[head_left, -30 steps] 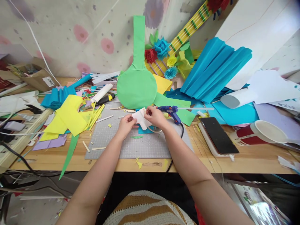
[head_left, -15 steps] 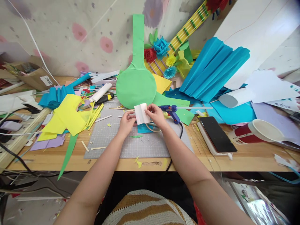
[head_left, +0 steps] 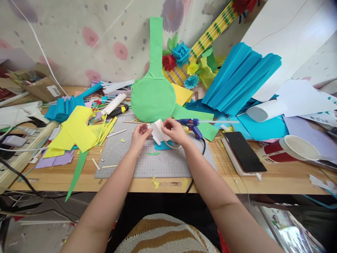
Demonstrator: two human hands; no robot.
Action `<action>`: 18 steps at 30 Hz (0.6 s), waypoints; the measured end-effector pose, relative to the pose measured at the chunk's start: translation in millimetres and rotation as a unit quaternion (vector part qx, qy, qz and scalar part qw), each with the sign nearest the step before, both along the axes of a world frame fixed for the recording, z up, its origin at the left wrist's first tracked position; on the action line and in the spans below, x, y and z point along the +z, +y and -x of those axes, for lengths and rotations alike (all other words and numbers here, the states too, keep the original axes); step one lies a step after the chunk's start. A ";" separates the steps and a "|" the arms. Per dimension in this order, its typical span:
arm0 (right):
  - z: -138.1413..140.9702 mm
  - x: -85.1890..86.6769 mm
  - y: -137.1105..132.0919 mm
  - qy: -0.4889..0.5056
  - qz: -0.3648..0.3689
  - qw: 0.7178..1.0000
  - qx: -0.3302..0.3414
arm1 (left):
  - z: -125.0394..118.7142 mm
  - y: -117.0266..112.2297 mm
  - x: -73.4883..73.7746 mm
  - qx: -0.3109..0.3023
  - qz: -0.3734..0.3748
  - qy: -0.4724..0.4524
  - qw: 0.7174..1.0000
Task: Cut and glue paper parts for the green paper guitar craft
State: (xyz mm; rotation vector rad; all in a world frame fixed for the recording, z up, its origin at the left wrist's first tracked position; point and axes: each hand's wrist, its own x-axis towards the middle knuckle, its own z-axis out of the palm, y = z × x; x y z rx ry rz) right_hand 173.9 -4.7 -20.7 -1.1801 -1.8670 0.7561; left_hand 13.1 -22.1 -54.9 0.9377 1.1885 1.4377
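Note:
Above the grey cutting mat [head_left: 118,154], a small folded piece of white paper [head_left: 158,133] is held between my two hands. My right hand [head_left: 176,133] pinches its upper right edge, where a thin pale strip shows beside the fingertips. At the paper's left edge, my left hand [head_left: 139,137] has thumb and fingers closed on it. Beneath the paper lie a blue piece of paper [head_left: 164,145] and a pale curved loop [head_left: 173,144], partly hidden. A blue glue gun [head_left: 193,127] lies just right of my right hand. Behind stands a green paper-covered round shape with a neck [head_left: 153,100].
Yellow paper pieces [head_left: 79,130] and a utility knife [head_left: 118,111] lie left. Rightward are a phone [head_left: 244,151], a paper cup [head_left: 286,149] and folded blue crepe paper [head_left: 239,80]. A yellow paper guitar [head_left: 210,35] with paper flowers leans behind. The glue gun's black cord [head_left: 204,147] crosses the mat.
The white paper has tilted and turned in my hands, its lower edge swinging toward the left. My left hand has shifted slightly left, its fingers now at the paper's left edge.

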 end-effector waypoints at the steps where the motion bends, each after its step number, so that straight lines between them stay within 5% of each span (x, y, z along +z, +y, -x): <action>1: -0.6 -0.2 0.4 0.025 0.016 0.999 0.013 | -0.1 0.6 -0.2 -0.001 -0.006 0.006 1.000; 6: -4.2 -3.3 3.8 0.031 0.045 0.998 -0.008 | -2.0 -0.2 -1.0 -0.027 0.041 -0.004 0.999; 11: 5.0 -5.8 0.9 -0.066 -0.089 0.979 -0.170 | -5.4 -2.4 -0.1 -0.017 0.082 -0.029 0.996; 18: 31.3 -13.8 -9.3 -0.153 -0.093 0.983 -0.036 | -5.3 -4.8 3.7 -0.030 0.084 -0.056 0.994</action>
